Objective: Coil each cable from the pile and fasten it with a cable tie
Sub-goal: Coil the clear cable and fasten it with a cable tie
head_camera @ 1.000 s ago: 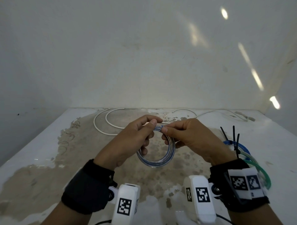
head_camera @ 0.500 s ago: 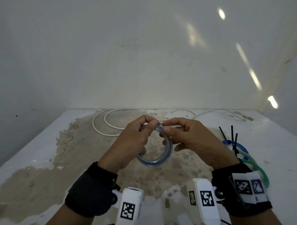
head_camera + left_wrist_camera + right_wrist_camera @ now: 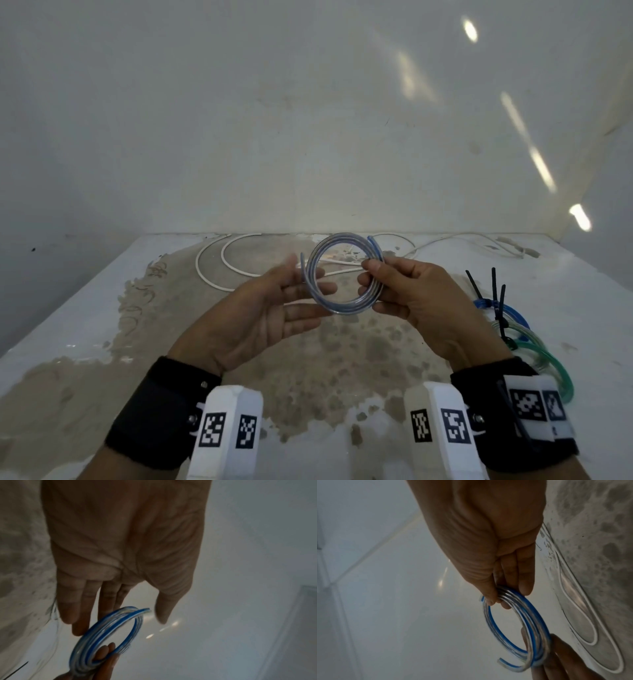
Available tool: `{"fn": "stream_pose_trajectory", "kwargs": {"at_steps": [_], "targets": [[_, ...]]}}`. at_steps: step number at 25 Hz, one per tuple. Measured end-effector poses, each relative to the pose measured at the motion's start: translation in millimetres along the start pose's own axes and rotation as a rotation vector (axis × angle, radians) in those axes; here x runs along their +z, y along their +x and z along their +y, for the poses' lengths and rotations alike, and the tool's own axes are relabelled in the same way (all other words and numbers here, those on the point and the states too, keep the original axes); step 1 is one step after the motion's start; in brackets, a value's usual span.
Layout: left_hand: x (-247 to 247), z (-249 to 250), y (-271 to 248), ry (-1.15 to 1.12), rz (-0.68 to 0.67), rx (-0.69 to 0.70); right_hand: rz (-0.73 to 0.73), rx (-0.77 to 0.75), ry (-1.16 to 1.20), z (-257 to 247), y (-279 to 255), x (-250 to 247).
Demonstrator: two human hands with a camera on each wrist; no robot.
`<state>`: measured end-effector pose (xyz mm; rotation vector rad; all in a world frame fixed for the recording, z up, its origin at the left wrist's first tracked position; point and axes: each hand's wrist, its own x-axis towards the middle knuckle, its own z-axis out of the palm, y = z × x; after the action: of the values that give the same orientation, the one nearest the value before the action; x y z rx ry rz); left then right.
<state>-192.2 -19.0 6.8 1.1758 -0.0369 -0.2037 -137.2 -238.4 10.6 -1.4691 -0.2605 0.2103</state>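
A coil of clear cable with a blue stripe (image 3: pixel 344 274) is held up above the table, its ring facing me and two cut ends sticking out. My right hand (image 3: pixel 371 275) pinches the coil's right side between thumb and fingers, seen close in the right wrist view as the right hand (image 3: pixel 501 597) on the coil (image 3: pixel 513 628). My left hand (image 3: pixel 308 287) is open, palm up, with straight fingers lying against the coil's left side. In the left wrist view the left hand's fingers (image 3: pixel 77 615) stretch beside the coil (image 3: pixel 106 632).
A loose white cable (image 3: pixel 212 270) curls along the back of the worn white table (image 3: pixel 68 325). At the right lie a blue coil (image 3: pixel 513 313) and a green coil (image 3: pixel 544 359), each bound with black cable ties (image 3: pixel 493 291). A white wall stands close behind.
The coil has risen and turned to face me. My left hand let go of its top and opened out; my right hand shifted to the coil's right side and holds it alone.
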Motion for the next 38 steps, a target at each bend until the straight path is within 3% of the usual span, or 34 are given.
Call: {"fn": "stream_pose_trajectory", "kwargs": {"at_steps": [6, 17, 26, 33, 38], "targets": [[2.4, -7.0, 3.4, 0.110, 0.118, 0.110, 0.012, 0.011, 0.045, -1.0, -1.2, 8.8], [2.0, -1.8, 5.1, 0.280, 0.240, 0.078, 0.000, -0.007, 0.005, -2.3, -3.7, 15.6], [5.7, -1.0, 3.5, 0.146, 0.185, 0.183, 0.006, -0.001, -0.032, -6.3, -2.8, 14.6], [3.6, 5.7, 0.9, 0.291, 0.105, 0.101, 0.029, 0.014, -0.041, -0.8, -3.0, 13.2], [2.8, 6.6, 6.9, 0.232, 0.189, 0.156, 0.019, 0.012, -0.069, -1.5, -3.6, 13.9]]}}
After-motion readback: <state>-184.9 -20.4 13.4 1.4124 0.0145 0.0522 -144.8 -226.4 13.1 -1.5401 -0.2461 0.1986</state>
